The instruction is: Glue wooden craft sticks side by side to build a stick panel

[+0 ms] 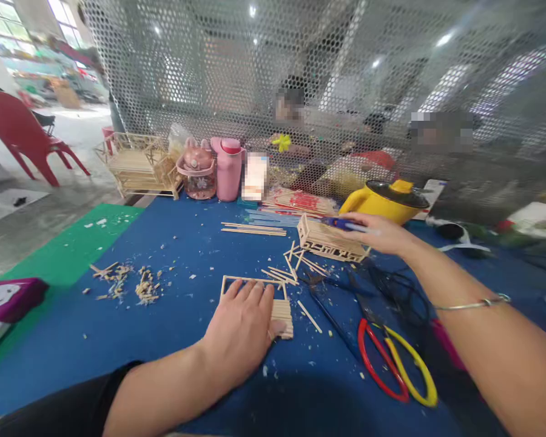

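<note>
My left hand (243, 315) is closed over a small panel of wooden sticks (282, 312), its fingers across the top and the thumb at the near right corner. An open rectangular stick frame shows at the panel's far end; the rest is hidden under the hand. Farther right, my right hand (377, 232) is wrapped round a blue glue gun (339, 223) with a pale glue stick at its rear. The gun is over or beside a small wooden stick model (323, 240); contact is unclear. Loose sticks (293, 264) lie between the two pieces.
Red-and-yellow-handled scissors (395, 364) and dark-handled pliers (327, 309) lie near right, beside a black cable (400, 291). Wood scraps (131, 282) are at left. Behind stand a larger stick model (139, 161), a pink bottle (229, 170), a yellow pot (382, 200) and a perforated screen (236, 73).
</note>
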The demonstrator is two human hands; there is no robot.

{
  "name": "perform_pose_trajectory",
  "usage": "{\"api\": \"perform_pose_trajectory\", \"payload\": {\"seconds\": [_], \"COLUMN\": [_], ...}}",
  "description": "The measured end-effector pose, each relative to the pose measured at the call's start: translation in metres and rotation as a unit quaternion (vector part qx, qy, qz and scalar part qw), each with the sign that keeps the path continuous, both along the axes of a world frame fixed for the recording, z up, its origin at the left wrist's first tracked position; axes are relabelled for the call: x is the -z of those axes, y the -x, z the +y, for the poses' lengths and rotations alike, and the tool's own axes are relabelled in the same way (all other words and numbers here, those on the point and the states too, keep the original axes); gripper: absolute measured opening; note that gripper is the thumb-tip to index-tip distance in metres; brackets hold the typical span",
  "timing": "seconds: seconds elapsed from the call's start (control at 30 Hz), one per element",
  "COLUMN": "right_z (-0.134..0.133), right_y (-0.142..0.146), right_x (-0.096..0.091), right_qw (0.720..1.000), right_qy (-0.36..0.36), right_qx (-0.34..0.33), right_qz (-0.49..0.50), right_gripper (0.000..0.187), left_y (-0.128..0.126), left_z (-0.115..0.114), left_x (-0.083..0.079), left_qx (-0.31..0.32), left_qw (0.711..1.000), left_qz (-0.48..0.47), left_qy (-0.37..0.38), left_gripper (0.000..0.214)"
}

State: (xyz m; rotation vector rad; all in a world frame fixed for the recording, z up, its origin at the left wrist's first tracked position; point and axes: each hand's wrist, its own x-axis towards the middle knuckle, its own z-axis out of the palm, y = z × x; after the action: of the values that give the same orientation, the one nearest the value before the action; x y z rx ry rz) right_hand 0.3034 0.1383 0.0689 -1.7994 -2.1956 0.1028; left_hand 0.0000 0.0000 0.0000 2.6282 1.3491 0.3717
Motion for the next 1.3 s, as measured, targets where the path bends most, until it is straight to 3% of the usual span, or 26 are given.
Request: {"api": "perform_pose_trajectory", "payload": {"seconds": [0.17, 0.3, 0.43, 0.57, 0.7, 0.87, 1.03, 1.13, 1.23, 1.3], "right_z": [-0.033, -0.074, -0.104, -0.117, -0.119, -0.117, -0.118, -0.119, -0.119, -0.119], "right_y": [-0.001, 0.017, 0.036, 0.035, 0.025, 0.019, 0.02, 0.024, 0.028, 0.028], "right_x": [-0.016, -0.009, 0.005, 0.014, 0.02, 0.027, 0.03, 0.031, 0.035, 0.037], "right_qw": [0.996, 0.991, 0.984, 0.961, 0.94, 0.929, 0.932, 0.936, 0.944, 0.947], "right_qy": [-0.069, -0.079, -0.002, 0.102, 0.158, 0.194, 0.2, 0.205, 0.207, 0.204], "right_qx": [0.053, 0.069, 0.03, -0.038, -0.067, -0.079, -0.069, -0.081, -0.092, -0.094], "right_qz": [0.014, 0.078, 0.174, 0.254, 0.295, 0.307, 0.295, 0.273, 0.241, 0.228], "right_gripper": [0.032, 0.034, 0.043, 0.051, 0.052, 0.049, 0.043, 0.036, 0.035, 0.036], "left_y": [0.02, 0.023, 0.019, 0.013, 0.008, 0.008, 0.033, 0.06, 0.083, 0.092], "left_z": [0.032, 0.054, 0.056, 0.049, 0.048, 0.05, 0.046, 0.039, 0.029, 0.022], "left_x": [-0.013, -0.02, -0.024, -0.023, -0.02, -0.02, -0.025, -0.018, -0.003, 0.006], "left_qx": [-0.025, 0.016, 0.066, 0.084, 0.075, 0.019, -0.061, -0.136, -0.147, -0.116], "left_qw": [1.0, 0.999, 0.996, 0.99, 0.988, 0.992, 0.994, 0.987, 0.977, 0.977], "left_qz": [0.0, 0.007, 0.027, 0.064, 0.069, 0.018, -0.046, -0.087, -0.118, -0.137], "left_qy": [0.019, 0.043, 0.06, 0.092, 0.114, 0.122, 0.075, -0.023, -0.097, -0.118], "left_gripper": [0.036, 0.035, 0.028, 0.026, 0.026, 0.023, 0.031, 0.03, 0.026, 0.022]}}
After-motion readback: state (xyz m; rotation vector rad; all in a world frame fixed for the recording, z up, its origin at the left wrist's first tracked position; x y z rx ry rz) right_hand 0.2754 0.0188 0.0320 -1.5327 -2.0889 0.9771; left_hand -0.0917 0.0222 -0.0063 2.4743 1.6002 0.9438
